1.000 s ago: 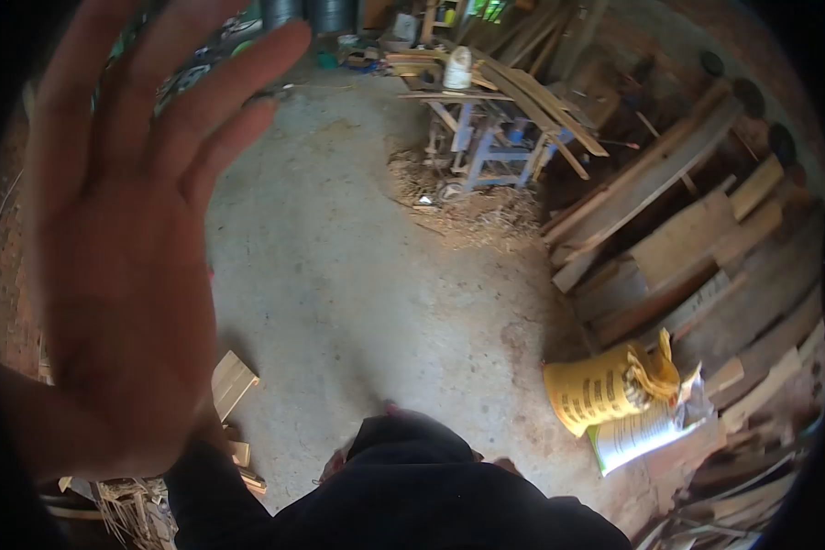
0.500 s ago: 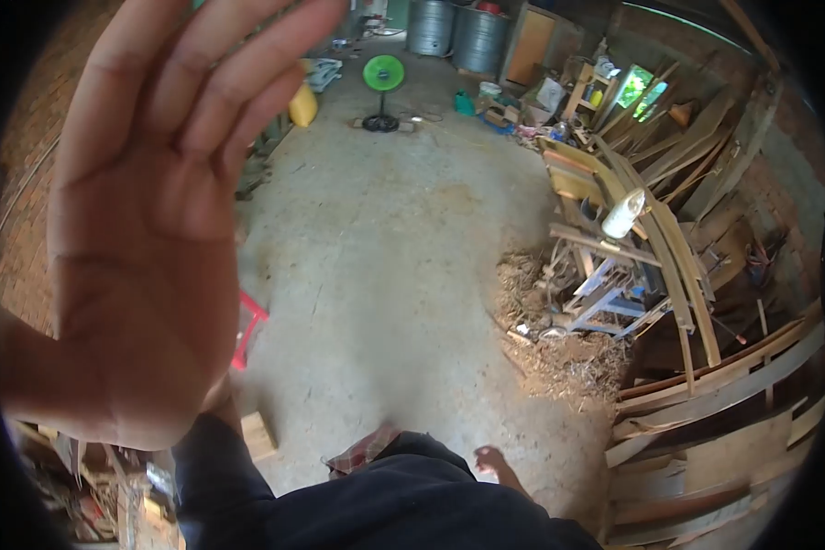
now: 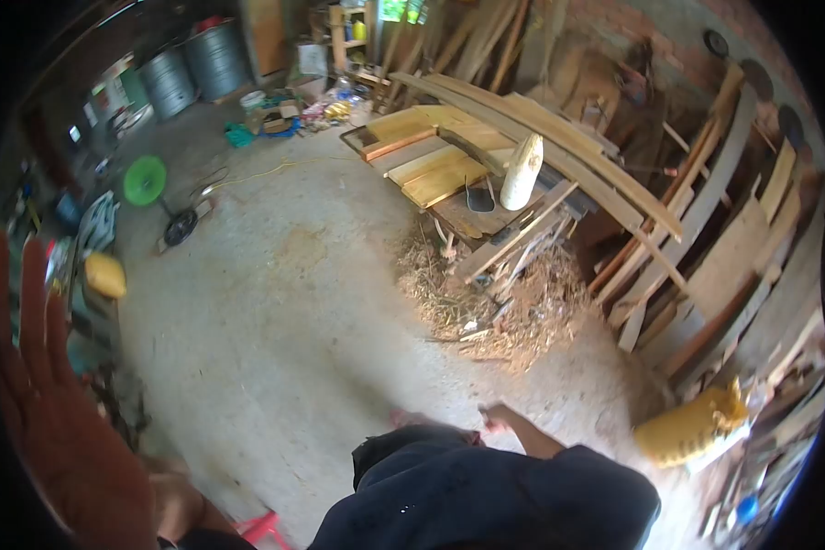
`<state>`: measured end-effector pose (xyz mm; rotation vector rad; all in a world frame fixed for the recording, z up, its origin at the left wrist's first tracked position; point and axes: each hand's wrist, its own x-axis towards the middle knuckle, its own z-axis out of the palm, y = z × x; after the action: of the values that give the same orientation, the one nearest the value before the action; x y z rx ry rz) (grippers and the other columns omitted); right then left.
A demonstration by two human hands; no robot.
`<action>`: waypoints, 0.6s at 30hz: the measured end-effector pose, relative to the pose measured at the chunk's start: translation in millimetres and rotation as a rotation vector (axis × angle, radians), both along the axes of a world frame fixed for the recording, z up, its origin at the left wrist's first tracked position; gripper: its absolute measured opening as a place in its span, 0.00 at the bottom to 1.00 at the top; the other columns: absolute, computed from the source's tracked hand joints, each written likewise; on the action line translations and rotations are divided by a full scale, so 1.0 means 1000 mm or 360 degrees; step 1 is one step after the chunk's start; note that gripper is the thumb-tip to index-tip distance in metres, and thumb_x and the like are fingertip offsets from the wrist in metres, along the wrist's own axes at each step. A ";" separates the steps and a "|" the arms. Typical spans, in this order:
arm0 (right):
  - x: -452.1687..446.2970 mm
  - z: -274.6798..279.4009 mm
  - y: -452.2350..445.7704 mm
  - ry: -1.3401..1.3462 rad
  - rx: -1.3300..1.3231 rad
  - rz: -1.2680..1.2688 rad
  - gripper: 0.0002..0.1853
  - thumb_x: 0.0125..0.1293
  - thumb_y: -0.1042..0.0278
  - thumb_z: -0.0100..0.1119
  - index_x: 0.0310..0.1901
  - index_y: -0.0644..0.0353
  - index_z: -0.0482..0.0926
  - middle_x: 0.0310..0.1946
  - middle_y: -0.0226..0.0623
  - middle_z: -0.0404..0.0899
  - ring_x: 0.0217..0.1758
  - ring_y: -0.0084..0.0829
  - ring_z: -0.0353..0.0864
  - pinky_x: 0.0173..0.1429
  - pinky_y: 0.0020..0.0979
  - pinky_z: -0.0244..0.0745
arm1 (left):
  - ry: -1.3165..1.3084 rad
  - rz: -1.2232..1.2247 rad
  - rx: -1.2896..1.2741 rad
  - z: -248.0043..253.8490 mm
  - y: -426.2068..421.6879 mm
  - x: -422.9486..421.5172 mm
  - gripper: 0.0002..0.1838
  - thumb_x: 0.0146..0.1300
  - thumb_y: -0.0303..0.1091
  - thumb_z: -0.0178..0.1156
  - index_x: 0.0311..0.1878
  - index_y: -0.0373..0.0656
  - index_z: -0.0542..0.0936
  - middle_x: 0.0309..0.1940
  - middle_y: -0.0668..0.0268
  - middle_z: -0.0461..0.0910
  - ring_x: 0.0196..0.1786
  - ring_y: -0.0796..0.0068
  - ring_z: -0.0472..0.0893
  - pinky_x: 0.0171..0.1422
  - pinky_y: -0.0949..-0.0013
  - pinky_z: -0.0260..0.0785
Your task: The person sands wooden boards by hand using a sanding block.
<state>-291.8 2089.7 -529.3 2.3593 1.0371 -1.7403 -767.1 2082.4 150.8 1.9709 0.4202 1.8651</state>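
Observation:
My left hand (image 3: pixel 60 431) is raised close to the camera at the left edge, palm towards me. Its fingers stretch upward and nothing is in them. Below it, a red plastic piece (image 3: pixel 264 530), perhaps part of a stool, shows beside my sleeve. My right hand (image 3: pixel 495 418) hangs low in front of my body, over the concrete floor (image 3: pixel 275 348). It is small and blurred, and its finger position is unclear. A low workbench ahead of it holds wooden boards (image 3: pixel 435 174), a pale pointed wooden piece (image 3: pixel 522 171) standing upright, and a dark-framed tool (image 3: pixel 479 194).
Wood shavings (image 3: pixel 532 321) lie heaped around the bench. Long planks (image 3: pixel 577 165) stick out over it, and more boards (image 3: pixel 733 247) lean along the right wall. A yellow sack (image 3: pixel 692 426) sits at lower right. A green fan (image 3: pixel 147 181) and metal drums (image 3: pixel 218 60) stand at far left.
The view has turned right, so the fan, drums and bench now sit farther left. My left hand has shifted to the left edge and lower. The yellow sack at lower right has come into view.

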 end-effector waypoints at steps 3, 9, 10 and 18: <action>-0.149 0.110 0.153 0.0850 0.0524 -0.0210 0.33 0.70 0.34 0.52 0.42 0.66 0.81 0.31 0.42 0.81 0.30 0.33 0.83 0.37 0.34 0.81 | -0.0063 0.0461 -0.0042 0.010 0.070 -0.044 0.62 0.59 0.82 0.40 0.79 0.33 0.47 0.77 0.41 0.49 0.78 0.35 0.51 0.82 0.44 0.26; -0.449 0.249 0.401 0.1251 0.1033 0.0521 0.25 0.76 0.45 0.48 0.51 0.62 0.81 0.38 0.37 0.82 0.37 0.29 0.83 0.44 0.31 0.81 | 0.0121 0.0314 -0.0051 -0.002 0.222 -0.178 0.61 0.59 0.83 0.36 0.78 0.35 0.50 0.76 0.44 0.53 0.76 0.38 0.56 0.81 0.43 0.35; -0.489 0.250 0.434 0.1261 0.1042 0.0515 0.25 0.76 0.45 0.48 0.51 0.62 0.81 0.38 0.37 0.82 0.37 0.29 0.83 0.44 0.31 0.81 | 0.0164 0.0305 -0.0039 -0.004 0.244 -0.208 0.61 0.59 0.83 0.36 0.78 0.36 0.50 0.76 0.44 0.54 0.76 0.39 0.56 0.80 0.43 0.37; -0.704 0.152 0.475 0.1086 0.0489 0.0641 0.26 0.76 0.43 0.46 0.45 0.62 0.80 0.32 0.40 0.82 0.35 0.33 0.84 0.41 0.35 0.81 | 0.0316 0.0426 -0.0024 -0.002 0.357 -0.484 0.60 0.59 0.84 0.30 0.78 0.39 0.55 0.74 0.47 0.61 0.74 0.44 0.63 0.77 0.42 0.50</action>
<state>-995.6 2564.4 -377.7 1.4877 1.8159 -2.3777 -1251.0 2439.2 148.6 2.1883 0.7887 1.8147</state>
